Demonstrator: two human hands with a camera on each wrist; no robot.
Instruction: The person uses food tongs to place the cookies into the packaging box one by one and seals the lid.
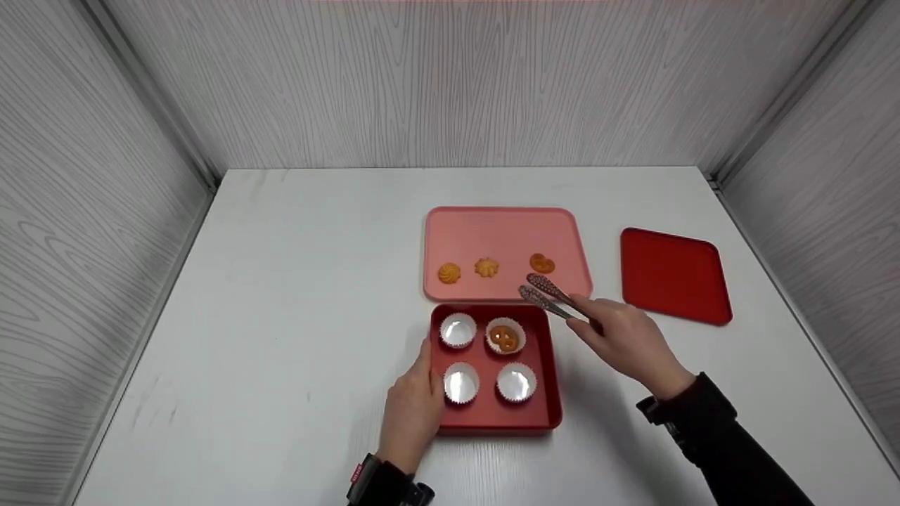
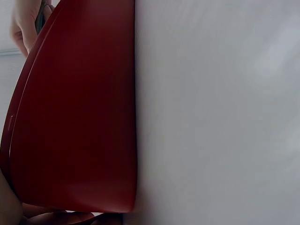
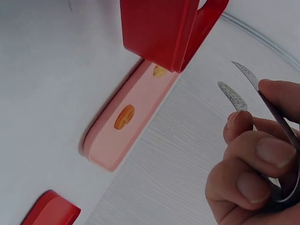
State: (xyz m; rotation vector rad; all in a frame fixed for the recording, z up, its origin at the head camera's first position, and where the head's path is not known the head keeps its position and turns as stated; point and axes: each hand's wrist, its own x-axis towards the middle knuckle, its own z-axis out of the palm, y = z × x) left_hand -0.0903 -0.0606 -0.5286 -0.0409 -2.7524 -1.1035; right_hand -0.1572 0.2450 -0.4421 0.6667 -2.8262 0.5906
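My left hand (image 1: 413,406) holds the left side of a deep red box (image 1: 485,418), thumb near its rim; in the left wrist view its fingers are mostly hidden past the box's corner. Inside stand several white paper cups, and the far right one (image 1: 522,325) contains a pretzel-shaped cookie (image 1: 503,339). Metal tongs (image 1: 540,298) with perforated tips are gripped in my right hand (image 1: 629,343). Their tips are apart with nothing between them, over the pink tray's near right edge. Another pretzel-shaped cookie (image 1: 541,263) lies just beyond the tips.
Behind the box lies the pink tray (image 1: 499,228), also bearing a swirl cookie (image 1: 449,273) and a flower-shaped cookie (image 1: 486,267). To the right is a flat red lid or tray (image 1: 675,274). Pale wood-grain panels (image 1: 450,84) enclose the white table (image 1: 281,316).
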